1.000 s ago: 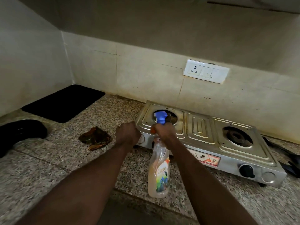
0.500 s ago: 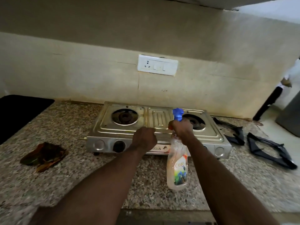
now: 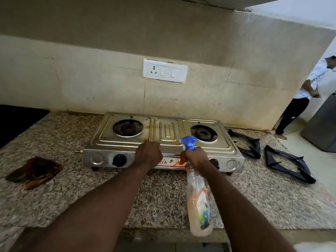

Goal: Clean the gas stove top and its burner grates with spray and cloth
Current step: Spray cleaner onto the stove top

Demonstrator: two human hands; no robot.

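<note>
A steel two-burner gas stove (image 3: 163, 131) sits on the granite counter against the wall, its burners bare. Both black burner grates lie on the counter to its right, one (image 3: 249, 144) close to the stove and one (image 3: 289, 165) further out. My right hand (image 3: 197, 157) grips the neck of a clear spray bottle (image 3: 199, 202) with a blue nozzle, held over the stove's front edge with the nozzle toward the right burner. My left hand (image 3: 149, 155) is a closed fist at the middle of the stove's front edge. A crumpled brown cloth (image 3: 34, 171) lies on the counter at the left.
A black mat (image 3: 16, 120) lies at the far left of the counter. A white socket and switch plate (image 3: 164, 70) is on the wall above the stove. A person (image 3: 301, 99) stands at the right beside a grey appliance (image 3: 323, 124).
My view has swung right, so the stove now sits centred and both grates show. My hands have shifted right along the stove's front edge, the bottle nozzle now by the right burner.
</note>
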